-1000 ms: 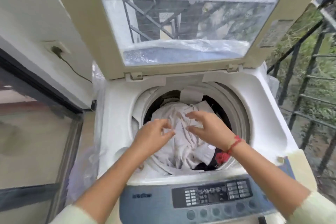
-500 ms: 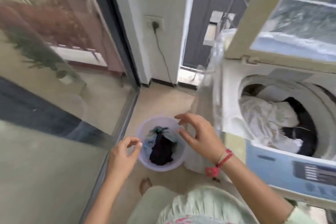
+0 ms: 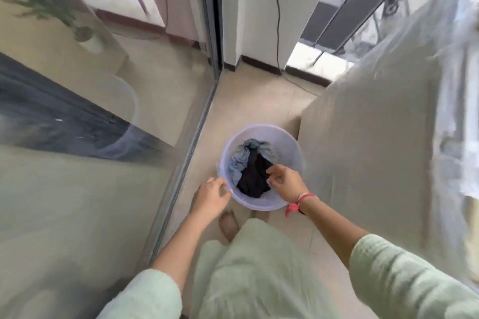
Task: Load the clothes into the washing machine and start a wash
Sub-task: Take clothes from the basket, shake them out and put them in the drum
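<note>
Tiled floor (image 3: 259,101), bucket (image 3: 290,153), clothes (image 3: 252,173)

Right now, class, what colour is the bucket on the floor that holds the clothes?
Pale translucent lilac; the bucket shows best in the head view, the only one.

The view has been turned away from the washer drum and down toward the floor. Both hands have been brought down to the bucket (image 3: 261,134): the right hand (image 3: 286,182) is now reaching over the dark garment (image 3: 255,176), the left hand (image 3: 211,195) at the rim.
</note>
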A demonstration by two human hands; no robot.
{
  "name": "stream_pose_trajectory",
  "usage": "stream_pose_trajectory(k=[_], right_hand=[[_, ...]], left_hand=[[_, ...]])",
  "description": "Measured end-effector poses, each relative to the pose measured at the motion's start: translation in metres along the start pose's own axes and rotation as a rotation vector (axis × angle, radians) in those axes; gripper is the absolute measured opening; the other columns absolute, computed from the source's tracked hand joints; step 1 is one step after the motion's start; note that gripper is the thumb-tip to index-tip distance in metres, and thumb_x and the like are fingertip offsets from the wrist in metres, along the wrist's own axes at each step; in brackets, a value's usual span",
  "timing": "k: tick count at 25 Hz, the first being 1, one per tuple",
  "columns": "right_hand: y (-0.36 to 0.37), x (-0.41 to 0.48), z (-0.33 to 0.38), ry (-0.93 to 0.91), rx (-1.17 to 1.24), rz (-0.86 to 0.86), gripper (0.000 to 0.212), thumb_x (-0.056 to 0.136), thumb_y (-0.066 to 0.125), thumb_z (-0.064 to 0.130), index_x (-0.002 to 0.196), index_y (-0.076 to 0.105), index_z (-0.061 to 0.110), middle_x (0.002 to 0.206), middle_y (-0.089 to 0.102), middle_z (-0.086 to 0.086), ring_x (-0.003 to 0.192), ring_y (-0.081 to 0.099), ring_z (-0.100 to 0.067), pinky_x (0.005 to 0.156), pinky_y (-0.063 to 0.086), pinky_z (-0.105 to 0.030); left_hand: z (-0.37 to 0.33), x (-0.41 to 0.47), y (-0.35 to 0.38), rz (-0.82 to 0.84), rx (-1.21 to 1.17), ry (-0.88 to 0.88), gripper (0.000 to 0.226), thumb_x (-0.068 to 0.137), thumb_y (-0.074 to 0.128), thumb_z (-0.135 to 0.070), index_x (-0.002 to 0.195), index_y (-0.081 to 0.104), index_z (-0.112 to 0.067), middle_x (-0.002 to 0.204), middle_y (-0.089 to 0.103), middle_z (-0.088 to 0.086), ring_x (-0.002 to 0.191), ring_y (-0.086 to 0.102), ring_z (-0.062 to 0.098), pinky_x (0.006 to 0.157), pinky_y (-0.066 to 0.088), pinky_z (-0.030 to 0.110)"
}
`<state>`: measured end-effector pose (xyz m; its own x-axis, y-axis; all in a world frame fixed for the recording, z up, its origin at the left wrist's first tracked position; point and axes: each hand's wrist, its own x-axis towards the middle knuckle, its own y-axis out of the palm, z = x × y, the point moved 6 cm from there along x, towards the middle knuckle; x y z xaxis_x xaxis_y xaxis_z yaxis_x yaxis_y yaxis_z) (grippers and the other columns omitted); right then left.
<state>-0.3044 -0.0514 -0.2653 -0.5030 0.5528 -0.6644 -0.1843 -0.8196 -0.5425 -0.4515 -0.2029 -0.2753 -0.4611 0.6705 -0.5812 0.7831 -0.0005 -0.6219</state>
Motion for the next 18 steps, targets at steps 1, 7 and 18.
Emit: stream_pose_trajectory(k=[1,7,18], right_hand=[[0.017,0.021,-0.019,0.043,-0.002,0.011,0.026,0.085,0.059,0.007,0.11,0.065,0.008,0.105,0.069,-0.012,0.098,0.065,-0.028,0.089,0.05,-0.035],[0.115,0.149,-0.138,0.283,-0.006,0.059,0.031,0.085,0.061,0.014,0.114,0.063,0.008,0.111,0.067,-0.014,0.106,0.06,-0.028,0.086,0.042,-0.025],[0.24,0.276,-0.249,0.559,0.156,-0.126,0.063,0.082,0.063,0.013,0.14,0.038,0.014,0.131,0.05,-0.021,0.118,0.051,-0.037,0.089,0.043,-0.035]], left_hand=[[0.007,0.021,0.017,0.017,0.027,0.005,0.024,0.084,0.062,-0.022,0.106,0.065,-0.013,0.11,0.063,0.014,0.104,0.058,0.033,0.089,0.043,0.034],[0.052,0.144,0.142,0.14,0.423,0.217,0.038,0.091,0.05,-0.023,0.127,0.05,-0.011,0.137,0.042,0.013,0.141,0.02,0.03,0.115,0.015,0.033],[0.094,0.214,0.231,-0.03,0.856,0.444,0.024,0.079,0.062,-0.036,0.096,0.065,-0.018,0.116,0.061,0.003,0.131,0.044,0.027,0.11,0.028,0.047]])
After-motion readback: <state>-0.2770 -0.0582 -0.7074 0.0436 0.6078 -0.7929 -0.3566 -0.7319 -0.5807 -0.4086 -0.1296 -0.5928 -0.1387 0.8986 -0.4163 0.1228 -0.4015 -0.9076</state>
